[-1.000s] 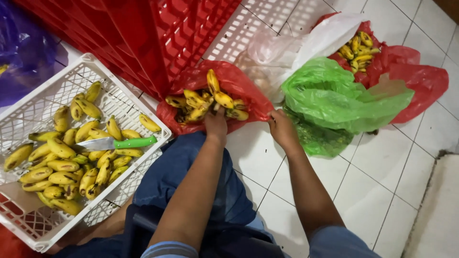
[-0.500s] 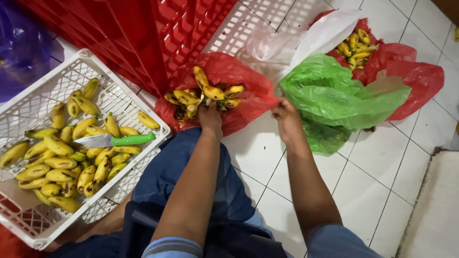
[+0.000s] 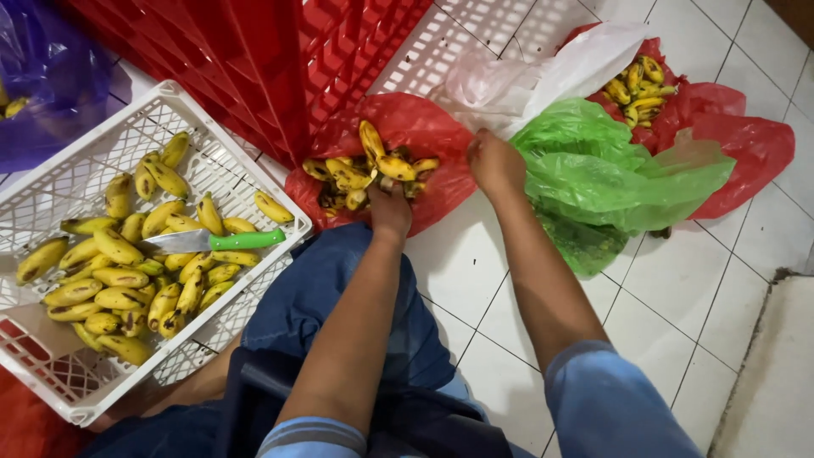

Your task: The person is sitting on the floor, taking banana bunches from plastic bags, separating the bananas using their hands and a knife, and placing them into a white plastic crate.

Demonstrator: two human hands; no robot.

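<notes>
Your left hand (image 3: 392, 206) is closed on a bunch of small yellow bananas (image 3: 366, 170) lying on the red plastic bag (image 3: 415, 136) at twelve o'clock, your right hand (image 3: 494, 161) pinches the crumpled green plastic bag (image 3: 610, 170) at one o'clock, and at nine o'clock one white lattice plastic crate (image 3: 102, 144) holds loose bananas (image 3: 127, 271) and one green-handled knife (image 3: 216, 241).

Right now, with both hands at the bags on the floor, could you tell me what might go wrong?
The left hand grips a bunch of bananas on the red bag; some look dark and soft, so they could bruise or snap off. The knife lies loose on the fruit in the white crate, blade bare, a cut risk when reaching in. The right hand is at the green bag, which might tear.
</notes>
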